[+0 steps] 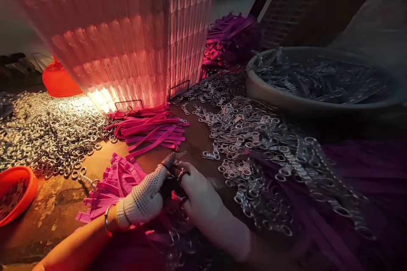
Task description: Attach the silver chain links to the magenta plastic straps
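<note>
So, seeing the gloved left hand (143, 201) and right hand (203, 203) close together, can't tell if clamped on anything; got pink straps (119, 180) on the worktop (52, 197) just beside the left one.

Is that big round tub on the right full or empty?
It looks full, or nearly: shiny, silvery pieces spread across the wide, round, grey tub, close to its rim. Their depth can't be seen.

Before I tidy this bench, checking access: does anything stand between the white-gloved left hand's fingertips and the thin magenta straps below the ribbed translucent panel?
Nothing visible does: beyond the fingertips of the left hand, brown tabletop leads to the magenta straps. The nearer flat pink straps lie left of that path.
</note>
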A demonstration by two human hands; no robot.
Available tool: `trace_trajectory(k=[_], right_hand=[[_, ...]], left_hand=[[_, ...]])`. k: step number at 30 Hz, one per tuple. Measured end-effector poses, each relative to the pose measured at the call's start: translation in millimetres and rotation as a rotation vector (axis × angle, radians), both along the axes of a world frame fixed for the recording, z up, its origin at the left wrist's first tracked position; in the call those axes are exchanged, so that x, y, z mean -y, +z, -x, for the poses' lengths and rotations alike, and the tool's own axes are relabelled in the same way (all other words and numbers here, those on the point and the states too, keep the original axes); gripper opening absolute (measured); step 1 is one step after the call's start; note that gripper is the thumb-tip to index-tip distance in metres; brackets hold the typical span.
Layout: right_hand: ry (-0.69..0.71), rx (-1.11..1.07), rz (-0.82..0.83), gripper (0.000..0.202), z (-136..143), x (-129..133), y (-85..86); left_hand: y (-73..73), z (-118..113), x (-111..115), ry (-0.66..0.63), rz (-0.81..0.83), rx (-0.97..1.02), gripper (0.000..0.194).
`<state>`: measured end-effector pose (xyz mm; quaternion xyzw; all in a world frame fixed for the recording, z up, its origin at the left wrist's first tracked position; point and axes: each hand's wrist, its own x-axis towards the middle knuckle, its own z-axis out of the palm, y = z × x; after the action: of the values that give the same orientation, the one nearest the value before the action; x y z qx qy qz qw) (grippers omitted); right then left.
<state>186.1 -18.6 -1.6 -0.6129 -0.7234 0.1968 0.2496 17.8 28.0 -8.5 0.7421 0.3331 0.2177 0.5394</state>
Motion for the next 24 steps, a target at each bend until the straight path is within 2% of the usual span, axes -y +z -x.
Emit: trace_trajectory(k=[2,4,8,11,12,14,16,18,21,23,24], right_hand=[[0.021,0.265,0.009,0.033,0,-2,2.6],[0.050,0.440,0.034,0.023,-2,-5,6.3],[0.112,0.558,0.089,0.020,-6,-7,13.2],[0.159,0.584,0.113,0.024,-8,-7,17.3],[0.171,0.581,0.125,0.024,-9,-7,18.7],[0.201,0.534,0.154,0.024,-10,-6,21.6],[0.204,0.460,0.168,0.022,-8,-4,23.8],[0.153,0.415,0.150,0.019,-3,0,23.8],[-0.010,0.293,0.153,0.016,3,3,17.3],[-0.130,0.077,0.201,0.013,1,-1,9.1],[-0.193,-0.037,0.215,0.013,-2,-6,4.5]], left_hand=[[7.6,-3,-3,-0.047,0.026,0.010,0.073],[11.7,-2,-5,-0.034,0.006,-0.013,0.065],[18.1,3,-7,0.074,-0.102,-0.172,0.038],[26.5,2,-7,0.040,-0.066,-0.238,0.008],[29.2,1,-7,0.026,0.015,-0.232,0.004],[31.8,-2,-5,0.028,0.298,-0.171,0.008],[29.9,-5,-4,0.069,0.621,-0.078,0.015],[24.9,-7,-4,0.112,0.805,0.037,0.022],[19.5,-13,-12,0.131,0.811,0.148,0.025],[19.6,-22,-28,0.150,0.647,0.106,0.022],[19.8,-29,-41,0.137,0.496,0.033,0.019]])
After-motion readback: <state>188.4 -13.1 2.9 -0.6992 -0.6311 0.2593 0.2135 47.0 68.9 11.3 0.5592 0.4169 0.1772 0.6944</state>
